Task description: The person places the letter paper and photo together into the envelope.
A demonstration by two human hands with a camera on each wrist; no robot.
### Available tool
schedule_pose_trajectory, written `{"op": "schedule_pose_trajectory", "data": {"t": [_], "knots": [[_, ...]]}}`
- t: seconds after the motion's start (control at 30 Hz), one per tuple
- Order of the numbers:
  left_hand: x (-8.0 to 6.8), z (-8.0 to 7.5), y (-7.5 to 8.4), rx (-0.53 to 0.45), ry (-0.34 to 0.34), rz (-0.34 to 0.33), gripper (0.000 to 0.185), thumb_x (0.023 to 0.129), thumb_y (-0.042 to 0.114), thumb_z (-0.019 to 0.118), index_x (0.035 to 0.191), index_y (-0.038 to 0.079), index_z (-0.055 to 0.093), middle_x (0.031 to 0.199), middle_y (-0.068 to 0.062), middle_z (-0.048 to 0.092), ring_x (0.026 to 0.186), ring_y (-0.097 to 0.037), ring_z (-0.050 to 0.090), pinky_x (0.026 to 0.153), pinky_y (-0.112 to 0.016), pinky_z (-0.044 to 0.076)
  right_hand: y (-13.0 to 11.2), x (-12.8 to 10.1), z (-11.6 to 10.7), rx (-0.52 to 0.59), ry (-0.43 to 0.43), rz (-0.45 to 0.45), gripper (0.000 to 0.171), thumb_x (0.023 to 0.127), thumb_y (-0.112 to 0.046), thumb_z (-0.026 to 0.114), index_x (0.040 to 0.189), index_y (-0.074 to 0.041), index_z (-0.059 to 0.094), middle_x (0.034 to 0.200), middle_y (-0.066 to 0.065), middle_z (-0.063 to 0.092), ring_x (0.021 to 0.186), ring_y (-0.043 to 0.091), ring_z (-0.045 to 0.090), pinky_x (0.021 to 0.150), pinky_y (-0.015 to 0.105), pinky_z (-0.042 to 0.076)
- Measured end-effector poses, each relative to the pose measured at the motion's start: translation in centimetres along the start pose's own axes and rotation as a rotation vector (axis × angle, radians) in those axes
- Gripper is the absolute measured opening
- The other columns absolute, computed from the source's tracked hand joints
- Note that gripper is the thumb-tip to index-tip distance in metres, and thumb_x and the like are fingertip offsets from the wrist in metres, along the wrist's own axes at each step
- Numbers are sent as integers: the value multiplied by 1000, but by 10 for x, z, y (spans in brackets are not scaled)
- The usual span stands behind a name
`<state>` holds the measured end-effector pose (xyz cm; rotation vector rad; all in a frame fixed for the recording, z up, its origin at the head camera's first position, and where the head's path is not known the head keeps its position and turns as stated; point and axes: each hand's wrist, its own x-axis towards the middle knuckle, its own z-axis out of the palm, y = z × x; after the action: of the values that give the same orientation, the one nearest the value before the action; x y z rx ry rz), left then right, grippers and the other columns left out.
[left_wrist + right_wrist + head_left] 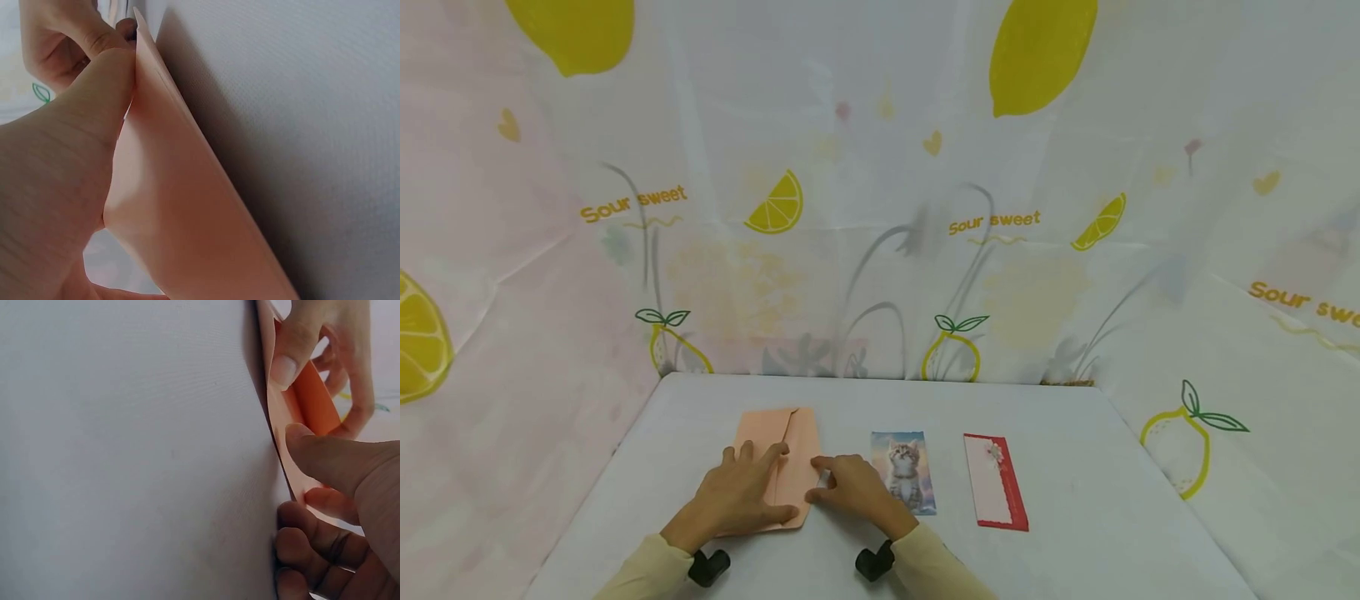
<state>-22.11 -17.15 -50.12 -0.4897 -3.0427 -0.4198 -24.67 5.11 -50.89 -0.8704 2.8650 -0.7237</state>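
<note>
A peach paper envelope (803,433) lies on the left part of the table. My left hand (733,496) rests over it with thumb and fingers spread, the thumb low and the index finger up near the flap line. At the right edge my right hand (853,490) pinches the paper between thumb and index finger. In the right wrist view the envelope (281,415) gapes, showing its deeper orange inside (315,400), with the left thumb against the lower layer. The left wrist view shows the envelope's side (181,194) tilted away from the tabletop.
Right of the envelope lies a kitten picture card (904,462), its lower left close to my right wrist. Farther right is a red-and-pink card (996,483) with a flower. A lemon-printed curtain (865,283) stands behind the white table (1112,500).
</note>
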Motion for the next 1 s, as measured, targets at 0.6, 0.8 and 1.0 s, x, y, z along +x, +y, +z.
{"op": "schedule_pose_trajectory", "data": {"t": [0.6, 0.8, 1.0], "knots": [[1, 0, 2, 11, 26, 0, 92, 65, 76, 81, 137, 26, 55, 110, -18, 54, 90, -38, 53, 51, -45, 46, 24, -28, -36, 52, 111, -30, 44, 97, -28, 74, 134, -7, 67, 77, -6, 67, 57, 0, 50, 57, 21, 43], [0, 0, 1, 1, 19, -3, 92, 66, 75, 81, 138, 26, 54, 111, -18, 54, 91, -38, 52, 51, -44, 45, 52, -49, -49, 87, 175, 2, 42, 97, -28, 73, 131, -3, 68, 80, -4, 67, 59, 2, 49, 54, 24, 42], [-1, 0, 1, -12, 16, 0, 92, 66, 76, 81, 138, 26, 54, 110, -17, 53, 90, -38, 52, 50, -44, 44, 80, -67, -54, 50, 237, 37, 38, 97, -24, 74, 128, -2, 69, 80, -4, 63, 62, 2, 48, 55, 25, 41]]}}
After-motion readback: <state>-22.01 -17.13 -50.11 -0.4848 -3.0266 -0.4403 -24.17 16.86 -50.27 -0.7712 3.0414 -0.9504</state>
